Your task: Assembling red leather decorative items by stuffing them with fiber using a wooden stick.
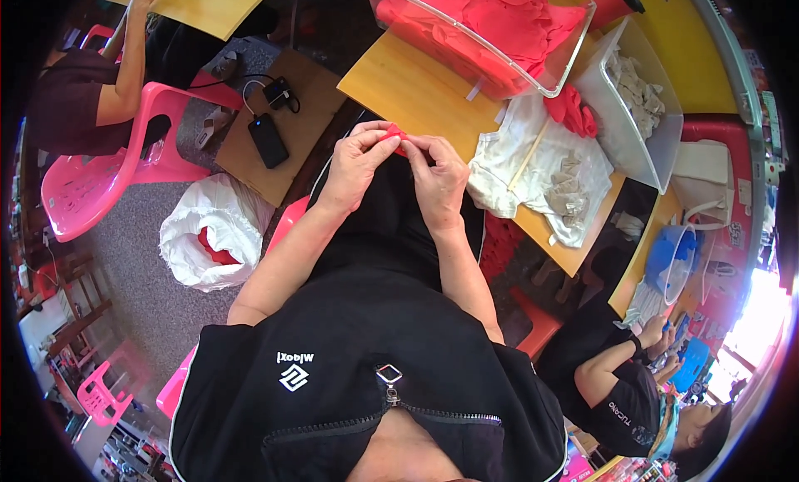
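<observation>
Centrally, red piece (394,134): small and soft-looking, sat between the fingertips of both hands, just above the middle of the frame; its full shape was hidden by the fingers.
Left hand (354,161): closed in a pinch, thumb and forefinger on the left part of the red piece.
Right hand (439,170): likewise closed in a pinch, thumb and fingers on its right part; fingertips of the two hands nearly met.
Yellow table (416,74): ran from top centre toward the right, beyond the right hand.
See-through bin (556,91): stood at top right, heaped with red fabric pieces (499,32).
Second bin (659,161): stood to the right of the first, tilted in view, and held pale pieces (637,91).
White cloth (503,153): lay on the yellow table near the right hand; a thin stick (528,157) rested across it, and a red bunch (574,116) lay at its upper edge.
White sack (187,232): stood open on the floor, left of centre, with red material inside.
Black device (267,141): lay on a brown board (237,161), upper left, cable attached.
Co-workers: one person sat at upper left, another at lower right.
</observation>
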A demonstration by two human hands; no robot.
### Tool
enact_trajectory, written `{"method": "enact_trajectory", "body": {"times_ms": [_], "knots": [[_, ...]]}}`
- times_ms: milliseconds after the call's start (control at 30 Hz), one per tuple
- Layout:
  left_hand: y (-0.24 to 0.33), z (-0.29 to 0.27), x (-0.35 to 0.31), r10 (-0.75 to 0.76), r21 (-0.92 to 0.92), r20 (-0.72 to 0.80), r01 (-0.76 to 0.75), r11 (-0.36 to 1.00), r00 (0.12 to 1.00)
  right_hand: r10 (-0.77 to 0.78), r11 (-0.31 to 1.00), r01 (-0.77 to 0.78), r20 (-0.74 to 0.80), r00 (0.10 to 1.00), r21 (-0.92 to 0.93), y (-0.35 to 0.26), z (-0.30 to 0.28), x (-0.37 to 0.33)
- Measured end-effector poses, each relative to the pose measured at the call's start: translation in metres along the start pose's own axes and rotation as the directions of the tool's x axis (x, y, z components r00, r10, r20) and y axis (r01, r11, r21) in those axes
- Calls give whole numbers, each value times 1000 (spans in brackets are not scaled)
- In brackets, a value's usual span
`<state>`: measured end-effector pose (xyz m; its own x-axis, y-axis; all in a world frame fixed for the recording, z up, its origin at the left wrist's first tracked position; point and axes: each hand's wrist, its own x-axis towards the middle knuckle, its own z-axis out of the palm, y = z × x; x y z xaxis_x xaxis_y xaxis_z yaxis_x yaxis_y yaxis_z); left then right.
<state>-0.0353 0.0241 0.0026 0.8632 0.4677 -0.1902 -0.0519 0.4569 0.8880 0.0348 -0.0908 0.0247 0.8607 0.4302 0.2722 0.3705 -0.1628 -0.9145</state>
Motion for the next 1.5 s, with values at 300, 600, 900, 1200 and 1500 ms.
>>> {"method": "enact_trajectory", "body": {"times_ms": [300,600,900,1200,1500], "knots": [[-9,-9,16,619,809,236,-504,302,749,350,913,-360,84,933,192,18,14,-12],[-3,-8,14,378,418,-50,-324,849,924,410,-465,-659,804,431,591,16,22,-17],[-5,-12,21,30,-97,-80,-38,995,996,383,-499,-659,825,415,563,11,24,-17],[7,-29,26,671,765,279,-581,277,687,402,-592,-602,843,356,536,-1,23,-18],[-9,-16,19,417,278,20,-406,871,909,537,-217,-686,671,510,695,-4,24,-21]]}}
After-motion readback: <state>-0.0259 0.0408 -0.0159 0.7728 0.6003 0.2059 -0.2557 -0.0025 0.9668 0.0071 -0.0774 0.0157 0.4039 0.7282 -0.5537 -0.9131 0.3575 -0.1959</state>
